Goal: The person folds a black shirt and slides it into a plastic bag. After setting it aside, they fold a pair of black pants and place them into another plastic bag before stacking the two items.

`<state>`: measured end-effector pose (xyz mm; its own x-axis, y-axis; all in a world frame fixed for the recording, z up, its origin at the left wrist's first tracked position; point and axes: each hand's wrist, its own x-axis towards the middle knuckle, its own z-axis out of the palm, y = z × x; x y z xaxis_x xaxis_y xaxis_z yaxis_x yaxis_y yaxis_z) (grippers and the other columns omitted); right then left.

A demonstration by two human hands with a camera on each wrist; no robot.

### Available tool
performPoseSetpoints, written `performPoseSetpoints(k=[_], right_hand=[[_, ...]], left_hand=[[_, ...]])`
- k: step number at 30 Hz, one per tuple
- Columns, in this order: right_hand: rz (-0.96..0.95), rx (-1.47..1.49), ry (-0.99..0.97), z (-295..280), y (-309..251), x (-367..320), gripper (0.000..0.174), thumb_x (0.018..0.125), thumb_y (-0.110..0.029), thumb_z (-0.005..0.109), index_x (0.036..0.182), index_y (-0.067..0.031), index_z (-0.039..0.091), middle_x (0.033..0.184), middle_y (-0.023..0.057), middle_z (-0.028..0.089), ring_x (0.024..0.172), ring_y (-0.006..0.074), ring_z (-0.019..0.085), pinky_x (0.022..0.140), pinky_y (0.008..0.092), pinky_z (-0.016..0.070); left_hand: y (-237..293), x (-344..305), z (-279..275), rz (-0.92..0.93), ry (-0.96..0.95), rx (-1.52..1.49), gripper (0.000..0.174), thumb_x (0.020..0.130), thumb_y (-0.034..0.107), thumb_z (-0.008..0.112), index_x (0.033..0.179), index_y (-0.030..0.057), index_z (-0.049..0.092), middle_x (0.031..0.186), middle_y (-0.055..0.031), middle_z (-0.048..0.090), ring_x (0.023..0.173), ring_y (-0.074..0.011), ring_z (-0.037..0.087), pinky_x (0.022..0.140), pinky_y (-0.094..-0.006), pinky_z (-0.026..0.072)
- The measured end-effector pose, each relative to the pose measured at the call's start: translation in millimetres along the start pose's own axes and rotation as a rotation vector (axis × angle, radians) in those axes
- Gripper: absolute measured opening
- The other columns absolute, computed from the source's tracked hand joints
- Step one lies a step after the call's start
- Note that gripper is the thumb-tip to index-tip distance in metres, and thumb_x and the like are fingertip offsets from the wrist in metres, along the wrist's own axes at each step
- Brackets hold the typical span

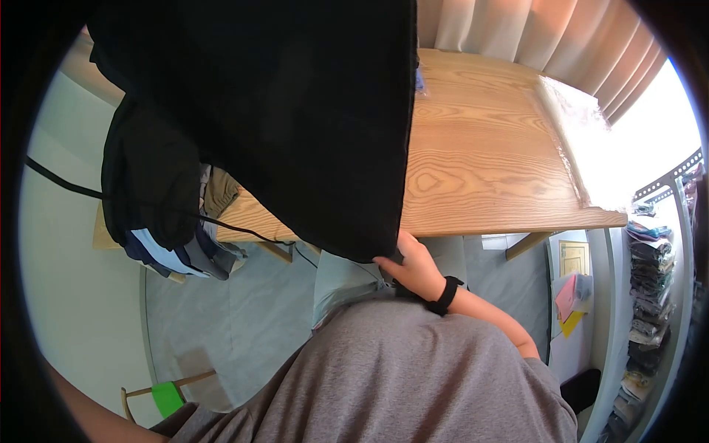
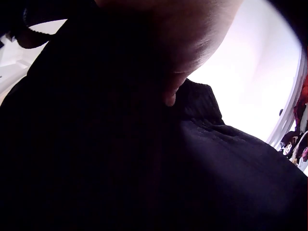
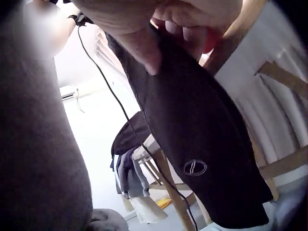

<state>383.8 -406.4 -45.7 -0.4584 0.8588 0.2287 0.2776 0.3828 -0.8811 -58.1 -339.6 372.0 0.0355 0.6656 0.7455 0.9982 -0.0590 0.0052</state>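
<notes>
A large black garment (image 1: 310, 133) hangs stretched in front of me, filling much of the head view. At its lower right corner my right hand (image 1: 421, 273) pinches the edge. The right wrist view shows the thumb (image 3: 152, 62) lying over the cloth, with the other fingers behind it and a pale oval emblem (image 3: 195, 167) lower down. My left hand (image 2: 192, 43) grips the garment near a gathered band (image 2: 202, 101), seen in the left wrist view. Dark cloth hides most of its fingers, and the head view does not include it.
Beyond the garment stands a wooden table (image 1: 480, 162) with clear plastic packaging (image 1: 580, 140) at its right end. Folded clothes (image 1: 166, 251) hang over the left side. A black cable (image 1: 66, 181) crosses leftward. Shelves of bagged clothes (image 1: 650, 273) stand right; a chair (image 1: 166, 395) is lower left.
</notes>
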Motion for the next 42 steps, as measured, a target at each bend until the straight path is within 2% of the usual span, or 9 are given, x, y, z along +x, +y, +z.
performPoseSetpoints(k=[3,6,13,14,16,24,30,33,42], right_hand=[[0.079,0.014,0.087,-21.2,-0.2,-17.7,0.025,0.079,-0.007,0.068,0.102,0.0005,0.062,0.092,0.0196,0.065,0.082,0.0342,0.064,0.071,0.0351,0.0506],[0.085,-0.249,0.35,-86.9,-1.4,-46.9,0.027,0.077,0.002,0.062,0.104,0.0014,0.061,0.094,0.0181,0.066,0.087,0.0291,0.064,0.077,0.0336,0.0494],[0.289,-0.692,0.935,-287.9,-21.6,-124.5,0.027,0.095,-0.016,0.054,0.111,0.0049,0.058,0.1,0.0107,0.064,0.094,0.0168,0.058,0.085,0.028,0.0439],[0.257,-0.831,0.957,-317.3,-23.9,-134.6,0.028,0.095,-0.017,0.053,0.112,0.005,0.057,0.1,0.0124,0.064,0.095,0.0194,0.059,0.087,0.0289,0.0434],[0.238,-0.956,1.029,-363.9,-30.7,-145.6,0.028,0.095,-0.016,0.052,0.112,0.0052,0.057,0.104,0.0163,0.064,0.097,0.0222,0.061,0.086,0.0298,0.0444],[0.258,-1.184,0.685,-434.8,-54.2,-48.9,0.026,0.086,-0.024,0.064,0.086,0.0014,0.061,0.075,0.0166,0.061,0.071,0.0277,0.06,0.069,0.0347,0.0454],[0.168,-1.244,0.36,-408.9,19.5,47.6,0.033,0.084,-0.037,0.063,0.088,-0.0036,0.067,0.089,0.0151,0.066,0.09,0.0307,0.062,0.077,0.0395,0.0482],[-0.033,-1.003,0.508,-419.4,78.5,55.8,0.028,0.086,-0.031,0.062,0.095,-0.0047,0.066,0.091,0.0133,0.067,0.092,0.0284,0.063,0.081,0.0365,0.0483],[0.73,-0.425,0.925,-488.9,202.5,-12.6,0.047,0.074,-0.033,0.074,0.109,-0.0056,0.058,0.085,0.0062,0.061,0.078,0.0174,0.058,0.067,0.0324,0.0491]], left_hand=[[-8.9,-7.0,3.3,-0.036,-0.003,-0.012,0.054,0.09,0.038,0.055,0.123,-0.0041,0.053,0.116,-0.0154,0.06,0.11,-0.0231,0.055,0.097,-0.032,0.0399],[-12.2,-0.7,5.5,-0.055,-0.004,-0.019,0.054,0.091,0.038,0.054,0.125,-0.0042,0.052,0.117,-0.0151,0.06,0.111,-0.0228,0.054,0.098,-0.0317,0.0396],[-2.1,60.1,8.6,0.003,0.083,-0.098,0.056,0.092,0.039,0.052,0.128,-0.0045,0.051,0.121,-0.0143,0.059,0.115,-0.0222,0.053,0.101,-0.0311,0.0389],[15.1,38.3,29.7,-0.365,-0.049,-0.284,0.053,0.091,0.037,0.056,0.121,-0.0072,0.055,0.106,-0.0122,0.065,0.1,-0.0169,0.061,0.089,-0.0277,0.0461],[41.3,-19.7,83.2,-0.355,-0.058,-0.516,0.058,0.087,0.037,0.062,0.124,-0.007,0.053,0.117,-0.0137,0.06,0.111,-0.0202,0.055,0.098,-0.0316,0.0392],[35.9,-170.4,194.0,-0.862,-0.39,-0.865,0.037,0.086,0.022,0.066,0.11,-0.006,0.061,0.108,-0.0107,0.065,0.097,-0.0185,0.06,0.088,-0.0314,0.0444],[-13.2,-245.7,256.0,-0.94,-0.374,-0.946,0.032,0.091,0.021,0.061,0.104,-0.0077,0.063,0.097,-0.0072,0.066,0.084,-0.0135,0.06,0.078,-0.0292,0.0463],[-34.9,-274.4,269.3,-0.858,-0.408,-0.787,0.033,0.091,0.024,0.061,0.099,-0.0087,0.062,0.092,-0.0047,0.063,0.081,-0.0131,0.055,0.075,-0.0293,0.0448],[-9.9,-278.1,247.7,-0.832,-0.525,-0.504,0.059,0.088,0.031,0.064,0.127,-0.0084,0.045,0.123,-0.0166,0.055,0.109,-0.0262,0.054,0.095,-0.0335,0.0399]])
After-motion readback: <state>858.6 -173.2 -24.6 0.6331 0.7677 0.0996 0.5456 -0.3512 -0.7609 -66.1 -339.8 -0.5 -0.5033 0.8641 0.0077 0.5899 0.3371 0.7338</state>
